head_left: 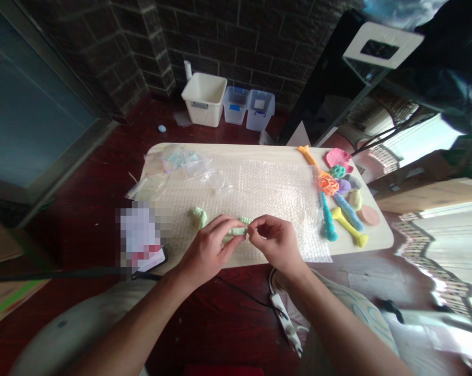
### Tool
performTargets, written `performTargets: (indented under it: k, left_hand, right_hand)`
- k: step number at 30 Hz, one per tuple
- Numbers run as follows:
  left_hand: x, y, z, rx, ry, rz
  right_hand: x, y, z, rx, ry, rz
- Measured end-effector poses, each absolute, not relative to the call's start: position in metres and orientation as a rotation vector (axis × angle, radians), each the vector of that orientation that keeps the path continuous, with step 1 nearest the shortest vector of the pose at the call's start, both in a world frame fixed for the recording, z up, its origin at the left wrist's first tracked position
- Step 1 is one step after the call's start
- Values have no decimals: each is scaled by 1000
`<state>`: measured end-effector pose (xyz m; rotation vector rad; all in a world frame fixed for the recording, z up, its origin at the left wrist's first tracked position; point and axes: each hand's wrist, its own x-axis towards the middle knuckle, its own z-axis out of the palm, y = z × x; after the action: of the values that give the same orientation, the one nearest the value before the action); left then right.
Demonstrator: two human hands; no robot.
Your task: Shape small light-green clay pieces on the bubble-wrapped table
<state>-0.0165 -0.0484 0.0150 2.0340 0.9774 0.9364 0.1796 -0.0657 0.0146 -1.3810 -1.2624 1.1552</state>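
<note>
My left hand (214, 243) grips a light green modelling clay piece (237, 231) between thumb and fingers, just above the table's front edge. At that piece's right end, my right hand (275, 237) is closed in a pinch; its fingertips partly hide what they hold. A bumpy strip of the same green (245, 220) shows just behind the fingers. To the left, a loose light green clay lump (199, 216) lies on the bubble wrap (275, 188) that covers the table.
Coloured clay shapes, including a teal one (328, 219) and a yellow one (349, 227), lie at the table's right. Crumpled plastic bags (192, 164) sit at the back left. A white basket (205, 96) and clear bins (260, 109) stand on the floor beyond.
</note>
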Motion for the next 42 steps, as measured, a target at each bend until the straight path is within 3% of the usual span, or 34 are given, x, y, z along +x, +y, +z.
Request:
performTargets:
  k: [8, 22, 25, 30, 36, 39, 42]
  left_hand:
    - [-17, -47, 15, 2007, 941, 865]
    - [-18, -45, 24, 1753, 995, 860]
    - [-17, -45, 24, 1712, 978, 881]
    - [-16, -46, 21, 1590, 955, 876]
    - [-13, -48, 21, 1528, 930, 807]
    - [-14, -47, 20, 1560, 955, 784]
    - [-18, -46, 15, 1757, 1050, 809]
  right_hand:
    - [186, -54, 15, -1138, -779, 1338]
    - [179, -62, 17, -1190, -1140, 1371]
    - [181, -64, 18, -1153, -1331, 1227]
    - [182, -68, 24, -1152, -1754, 719]
    - [180, -75, 23, -1204, -1905, 387]
    - [180, -74, 21, -1284, -1779, 492]
    - [185, -66, 20, -1330, -1299, 850]
